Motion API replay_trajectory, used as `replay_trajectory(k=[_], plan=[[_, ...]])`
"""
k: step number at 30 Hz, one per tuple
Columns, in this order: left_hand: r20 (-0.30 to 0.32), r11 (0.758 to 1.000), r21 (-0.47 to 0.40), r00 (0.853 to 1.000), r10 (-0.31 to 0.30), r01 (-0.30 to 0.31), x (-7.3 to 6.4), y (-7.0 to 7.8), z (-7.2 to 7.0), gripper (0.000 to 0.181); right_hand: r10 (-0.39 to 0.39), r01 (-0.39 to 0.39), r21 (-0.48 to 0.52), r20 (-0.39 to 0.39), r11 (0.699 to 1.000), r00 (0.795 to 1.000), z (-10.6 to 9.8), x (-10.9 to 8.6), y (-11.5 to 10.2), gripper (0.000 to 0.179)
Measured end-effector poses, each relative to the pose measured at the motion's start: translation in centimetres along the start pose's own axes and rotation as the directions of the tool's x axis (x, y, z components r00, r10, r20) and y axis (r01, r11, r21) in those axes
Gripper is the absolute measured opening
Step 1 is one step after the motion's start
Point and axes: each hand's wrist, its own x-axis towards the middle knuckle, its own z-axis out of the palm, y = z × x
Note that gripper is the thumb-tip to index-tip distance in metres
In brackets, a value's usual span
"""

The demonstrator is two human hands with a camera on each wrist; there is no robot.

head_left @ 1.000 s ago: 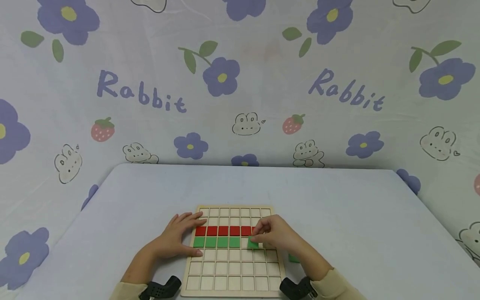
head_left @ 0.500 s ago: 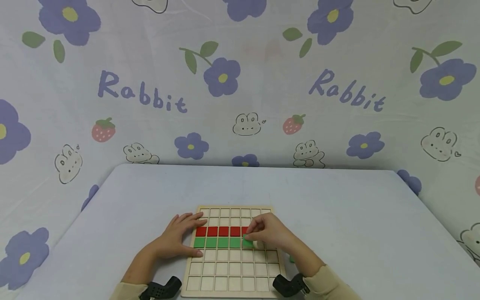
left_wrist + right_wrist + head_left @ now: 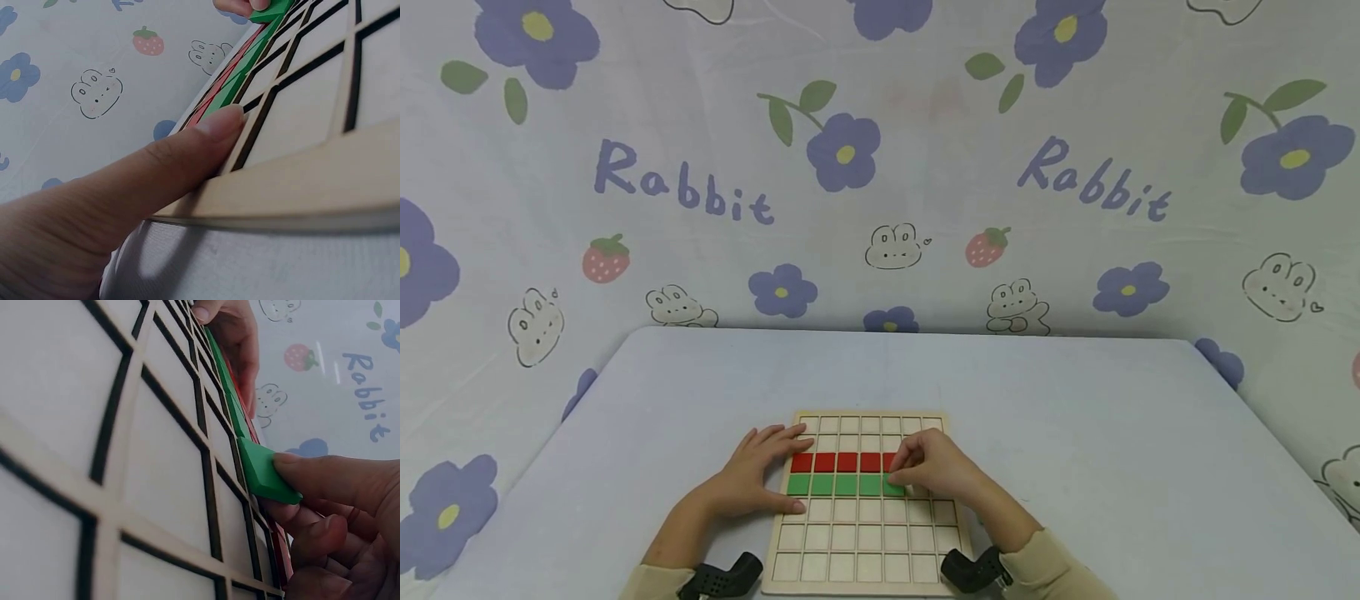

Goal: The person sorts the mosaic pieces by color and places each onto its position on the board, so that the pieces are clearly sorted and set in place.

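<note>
A wooden grid board (image 3: 846,536) lies on the table. Several red tiles (image 3: 847,462) fill one of its rows, and several green tiles (image 3: 846,484) fill the left part of the row just below. My right hand (image 3: 943,467) pinches another green tile (image 3: 265,472) between thumb and fingers, at the right end of the green row. In the right wrist view this tile is tilted, its held edge raised above the grid. My left hand (image 3: 745,479) rests on the board's left edge, fingers spread, with the thumb (image 3: 222,124) lying over the frame.
The white table (image 3: 1075,433) extends around the board. Black wrist-worn devices sit by the left cuff (image 3: 722,577) and the right cuff (image 3: 973,571). A patterned cloth (image 3: 940,183) with flowers and rabbits hangs behind the table.
My right hand has shifted left with the green tile, bringing it up against the green row. A green piece right of the board has gone out of sight behind my right forearm. The left hand stays still.
</note>
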Motion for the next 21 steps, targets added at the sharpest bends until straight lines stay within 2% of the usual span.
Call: replay_trajectory(k=[4, 9, 16, 21], plan=[[0.001, 1.000, -0.003, 1.000, -0.004, 0.004, 0.0, 0.1, 0.0, 0.087, -0.045, 0.045, -0.034, 0.002, 0.998, 0.999, 0.2, -0.1, 0.0, 0.007], [0.000, 1.000, -0.003, 1.000, -0.003, 0.003, 0.0, 0.1, 0.0, 0.086, -0.098, 0.095, -0.126, -0.020, 0.987, 0.995, 0.4, -0.2, -0.4, 0.007], [0.000, 1.000, -0.002, 1.000, 0.002, -0.002, 0.1, -0.1, 0.0, 0.087, -0.103, 0.081, -0.249, -0.077, 0.965, 0.992, 1.0, -0.4, -1.0, 0.008], [-0.001, 1.000, 0.002, 1.000, 0.004, -0.004, 0.1, -0.1, 0.1, 0.087, -0.130, 0.106, -0.294, -0.065, 0.950, 0.989, 1.3, -0.6, -0.9, 0.010]])
